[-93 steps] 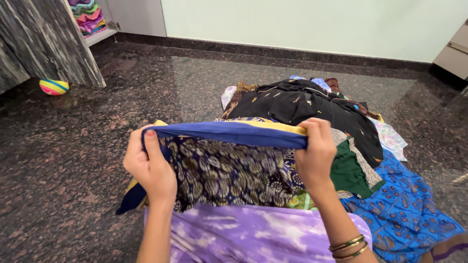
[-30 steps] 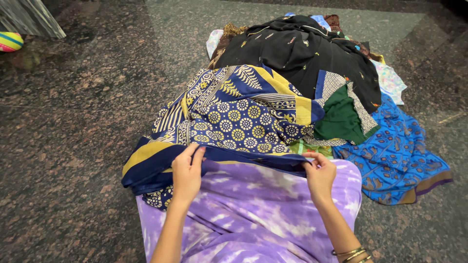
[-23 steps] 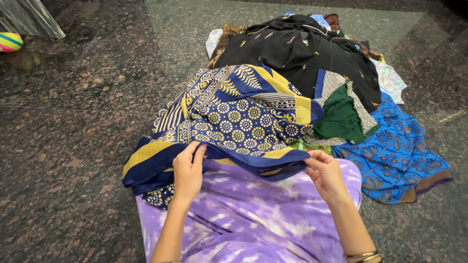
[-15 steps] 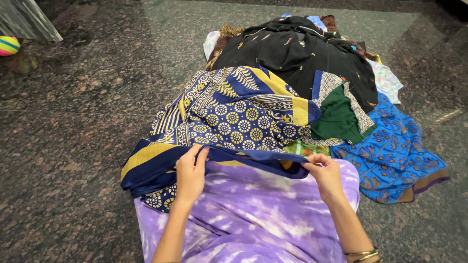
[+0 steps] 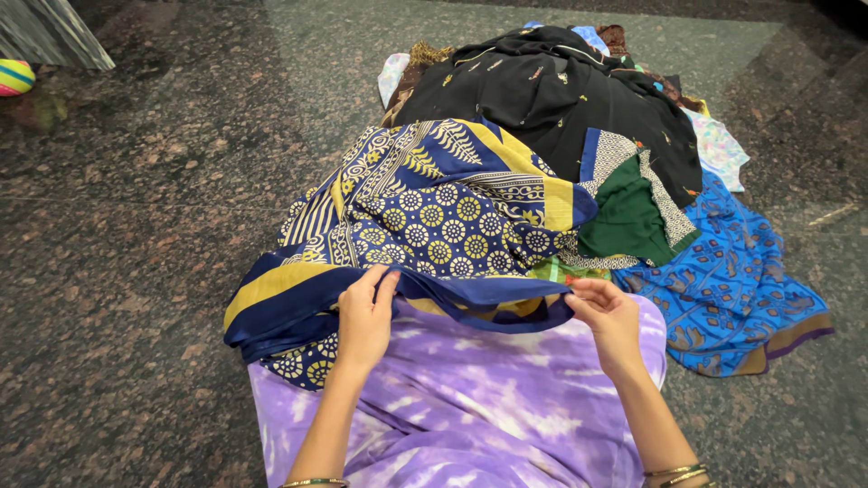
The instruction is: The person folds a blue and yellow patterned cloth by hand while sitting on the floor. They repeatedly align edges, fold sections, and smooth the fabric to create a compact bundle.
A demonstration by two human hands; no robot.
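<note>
At the far upper left of the frame a striped ball [image 5: 15,76] sits on the dark speckled stone floor [image 5: 136,226], just below the corner of a grey streaked panel [image 5: 50,34]. Moving right, the left hand [image 5: 364,318] comes up from the bottom edge, a thin bangle at the wrist, its fingers pinched closed on the folded navy hem of a navy and yellow patterned cloth [image 5: 434,217] — the cloth spreads away from the person across the middle of the frame, its yellow-banded edge hanging down toward the lower left. Under both forearms lies a purple tie-dyed fabric [image 5: 470,407], filling the lower centre. Further right, the right hand [image 5: 610,321], with bangles at the wrist, has its fingertips curled at the other end of the same navy hem; the thumb and fingers are close together at the edge, though I cannot tell how firmly they grip it. Behind the patterned cloth, in the upper centre and right, a heap of clothes rises — a black garment [image 5: 551,99] on top, a green piece [image 5: 624,212] with a dotted border just right of the navy cloth. At the right, a bright blue printed cloth [image 5: 732,280] lies flat on the floor, touching the heap.
</note>
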